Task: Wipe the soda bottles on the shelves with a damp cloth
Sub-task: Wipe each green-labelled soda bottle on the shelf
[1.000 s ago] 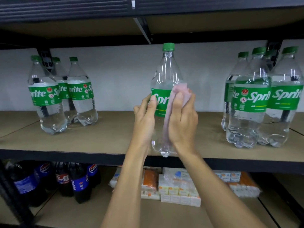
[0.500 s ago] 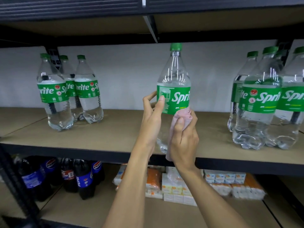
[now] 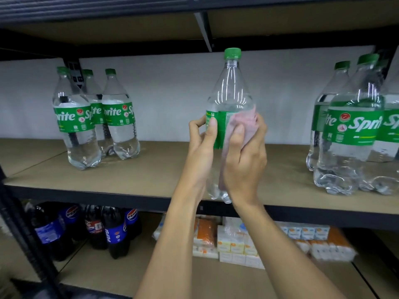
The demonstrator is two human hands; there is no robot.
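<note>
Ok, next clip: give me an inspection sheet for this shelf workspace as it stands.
Surface: brown shelf board, black front edge.
Job's things: Sprite bottle, green cap on, in both hands; pink cloth against its label; three more bottles at left, a cluster at right.
Clutter: nothing seen.
Hands: left hand grips the Sprite bottle at the label; right hand presses the cloth on it.
Cables: nothing seen.
Surroundings: white wall; lower shelf holds Pepsi bottles and small boxes.

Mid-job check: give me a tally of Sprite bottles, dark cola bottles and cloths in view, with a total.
Sprite bottles: 8 (3 left, 1 held, 4 right, overlapping and partly cut off)
Dark cola bottles, lower shelf: 5
Pink cloth: 1
Total: 14
</note>
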